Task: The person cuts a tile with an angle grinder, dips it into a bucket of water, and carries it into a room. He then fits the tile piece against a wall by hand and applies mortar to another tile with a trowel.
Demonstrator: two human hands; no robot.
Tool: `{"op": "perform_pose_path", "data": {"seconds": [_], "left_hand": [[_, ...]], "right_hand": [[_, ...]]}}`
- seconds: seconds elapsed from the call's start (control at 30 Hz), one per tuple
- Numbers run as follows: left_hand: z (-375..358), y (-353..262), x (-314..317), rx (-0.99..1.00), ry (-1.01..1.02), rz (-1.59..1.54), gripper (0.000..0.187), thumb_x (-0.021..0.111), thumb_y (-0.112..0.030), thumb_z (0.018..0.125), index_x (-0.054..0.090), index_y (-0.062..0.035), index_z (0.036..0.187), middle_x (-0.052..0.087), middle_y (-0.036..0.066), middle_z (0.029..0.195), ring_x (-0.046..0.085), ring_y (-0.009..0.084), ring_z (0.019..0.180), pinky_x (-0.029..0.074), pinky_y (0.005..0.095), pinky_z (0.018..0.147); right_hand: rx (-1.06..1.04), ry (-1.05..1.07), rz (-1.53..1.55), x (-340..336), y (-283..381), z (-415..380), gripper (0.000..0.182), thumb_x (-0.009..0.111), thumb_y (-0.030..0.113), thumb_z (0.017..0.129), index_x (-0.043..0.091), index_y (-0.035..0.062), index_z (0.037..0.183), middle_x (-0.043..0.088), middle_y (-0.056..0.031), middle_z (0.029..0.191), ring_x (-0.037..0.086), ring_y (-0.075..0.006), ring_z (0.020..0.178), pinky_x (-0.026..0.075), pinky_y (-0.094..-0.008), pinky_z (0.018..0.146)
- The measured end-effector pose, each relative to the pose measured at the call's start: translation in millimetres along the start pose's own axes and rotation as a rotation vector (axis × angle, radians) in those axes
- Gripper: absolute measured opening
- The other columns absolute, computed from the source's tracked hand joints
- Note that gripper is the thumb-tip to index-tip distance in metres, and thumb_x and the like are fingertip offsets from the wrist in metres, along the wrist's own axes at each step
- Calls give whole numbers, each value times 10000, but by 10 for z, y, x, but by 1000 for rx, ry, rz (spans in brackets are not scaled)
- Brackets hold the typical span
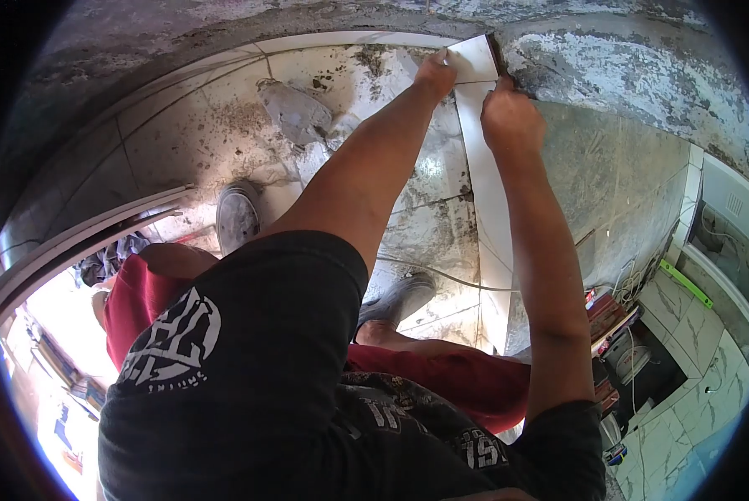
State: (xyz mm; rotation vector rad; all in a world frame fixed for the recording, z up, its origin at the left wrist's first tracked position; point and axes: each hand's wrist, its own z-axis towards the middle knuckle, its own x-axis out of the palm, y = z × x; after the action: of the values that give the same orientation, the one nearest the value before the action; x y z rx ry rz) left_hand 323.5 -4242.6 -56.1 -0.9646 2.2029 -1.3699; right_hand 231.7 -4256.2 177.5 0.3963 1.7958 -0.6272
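Note:
My left hand (437, 73) is closed on the left edge of a short white tile piece (475, 63), its thumb on top. The piece lies against the base of the rough wall, at the far end of a long white tile strip (493, 200). My right hand (513, 118) is curled into a fist by the piece's near right corner, over the strip. A narrow dark edge runs along the piece's right side just beyond those fingers. Whatever the right fingers grip is hidden.
Stained floor tiles (425, 217) carry a grey mortar patch (295, 111). A thin cable (445, 274) crosses the floor and strip. The rough wall (608, 67) curves behind. At right are a green level (685, 284) and a dark opening (654, 376) among marbled tiles.

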Motion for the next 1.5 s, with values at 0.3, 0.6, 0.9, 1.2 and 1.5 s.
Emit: {"op": "perform_pose_path", "data": {"seconds": [0.3,0.6,0.9,1.2,1.5], "left_hand": [[-200,-245,-20,-223,63,-202,451,450,-189,964,482,-88,1402,627,145,1254,606,247,1131,353,317,1078],[158,179,65,207,206,666,400,441,-166,997,509,-68,1379,621,94,1267,600,205,1152,303,275,1126],[-55,-175,-54,310,311,1252,326,457,-252,1013,628,-88,1237,603,39,1327,555,198,1234,294,328,1147],[-274,-492,-180,40,258,750,345,465,-315,1007,671,-95,1175,625,20,1298,548,209,1237,315,356,1137],[-311,-407,-177,-126,166,178,345,486,-237,955,652,-56,1197,642,75,1264,575,240,1201,365,350,1097]], "right_hand": [[68,-97,7,100,26,121,247,450,282,963,600,88,931,708,-196,817,702,-400,785,564,-520,709],[222,-65,45,42,178,159,291,450,320,974,602,73,969,710,-213,867,699,-408,818,557,-530,730],[241,35,55,-126,235,133,296,380,210,967,618,43,1028,712,-209,957,702,-368,914,558,-475,802],[221,18,28,-62,198,130,287,381,204,963,616,48,1019,716,-202,931,708,-366,887,562,-477,785],[223,1,30,-59,210,154,251,407,192,949,609,52,998,717,-197,908,713,-360,865,570,-477,761]]}}
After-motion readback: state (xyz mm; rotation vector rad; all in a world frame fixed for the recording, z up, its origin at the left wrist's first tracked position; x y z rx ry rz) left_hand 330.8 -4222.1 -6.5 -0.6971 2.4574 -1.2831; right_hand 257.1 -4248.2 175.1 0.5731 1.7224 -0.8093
